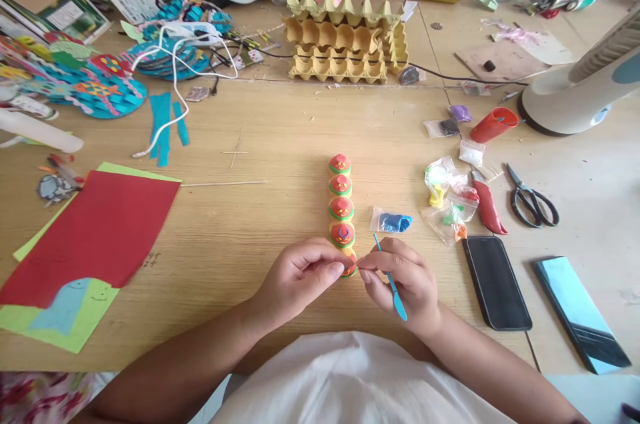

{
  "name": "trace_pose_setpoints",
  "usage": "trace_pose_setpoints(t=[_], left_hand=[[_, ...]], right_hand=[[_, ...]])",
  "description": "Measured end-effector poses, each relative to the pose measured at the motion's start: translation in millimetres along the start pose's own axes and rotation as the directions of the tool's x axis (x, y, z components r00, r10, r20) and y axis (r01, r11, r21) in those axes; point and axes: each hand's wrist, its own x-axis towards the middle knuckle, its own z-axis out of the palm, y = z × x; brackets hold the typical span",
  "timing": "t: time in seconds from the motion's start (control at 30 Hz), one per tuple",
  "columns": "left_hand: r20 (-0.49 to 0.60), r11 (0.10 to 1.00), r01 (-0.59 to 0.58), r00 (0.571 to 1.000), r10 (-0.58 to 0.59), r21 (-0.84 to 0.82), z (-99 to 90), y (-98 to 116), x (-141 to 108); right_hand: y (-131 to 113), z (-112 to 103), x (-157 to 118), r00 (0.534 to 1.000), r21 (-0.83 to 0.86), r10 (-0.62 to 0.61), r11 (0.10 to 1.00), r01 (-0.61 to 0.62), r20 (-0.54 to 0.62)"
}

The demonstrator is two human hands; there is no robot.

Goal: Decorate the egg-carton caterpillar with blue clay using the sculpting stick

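A row of several egg-carton cups (341,209) stands upright on the table, each topped with red clay and a green band, most with small yellow faces. One cup carries a dark blue ring shape on its front. Over the nearest cup (349,269), partly hidden by fingers, my left hand (305,274) is closed in a pinch; whatever it pinches is too small to make out. My right hand (405,277) is closed too, a blue plastic modelling knife (396,296) held slanting between its fingers. Just beyond lies a small bag of blue clay (393,220).
To the right are clay bags (447,194), a red cutter (489,207), black scissors (533,204), a phone (498,284) and a red cup (494,124). Egg cartons (340,67) stand at the back. Red paper (100,231) and a thin stick (225,183) lie left.
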Motion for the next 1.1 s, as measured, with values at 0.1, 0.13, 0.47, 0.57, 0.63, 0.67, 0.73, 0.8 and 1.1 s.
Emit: trace_pose_setpoints(t=[0.1,0.13,0.47,0.57,0.63,0.67,0.73,0.8,1.1], left_hand=[[-0.002,0.999,-0.007,1.000,0.007,0.032,0.3,-1.0,0.1],[-0.004,0.999,-0.013,1.000,0.013,0.043,0.7,-0.9,0.2],[-0.007,0.781,-0.418,0.880,0.475,0.464,5.0,5.4,1.5],[0.042,0.664,-0.492,0.819,0.572,0.563,4.7,4.4,2.3],[0.049,0.633,-0.500,0.806,0.590,0.591,5.1,4.2,2.7],[0.048,0.630,-0.499,0.805,0.592,0.595,5.4,4.3,2.9],[0.040,0.634,-0.491,0.808,0.588,0.597,5.8,4.6,3.0],[0.037,0.637,-0.486,0.811,0.584,0.599,5.7,4.9,2.8],[0.098,0.513,-0.532,0.752,0.651,0.673,-2.5,2.9,3.6]], right_hand=[[0.3,0.6,0.4,0.996,0.055,0.084,0.995,-0.083,-0.020],[0.5,0.9,0.5,0.993,0.071,0.116,0.991,-0.114,-0.024],[-3.6,2.7,4.0,0.923,0.207,0.371,0.900,-0.385,0.104],[-5.0,6.0,4.2,0.912,0.231,0.380,0.884,-0.407,0.152],[-5.1,8.2,3.6,0.914,0.257,0.367,0.879,-0.402,0.172],[-5.0,9.0,3.2,0.916,0.272,0.358,0.877,-0.396,0.179],[-4.6,9.3,2.6,0.920,0.298,0.343,0.872,-0.388,0.191],[-4.4,8.1,2.4,0.919,0.318,0.337,0.865,-0.387,0.203],[-1.5,2.2,1.8,0.851,0.418,0.413,0.744,-0.521,0.324]])
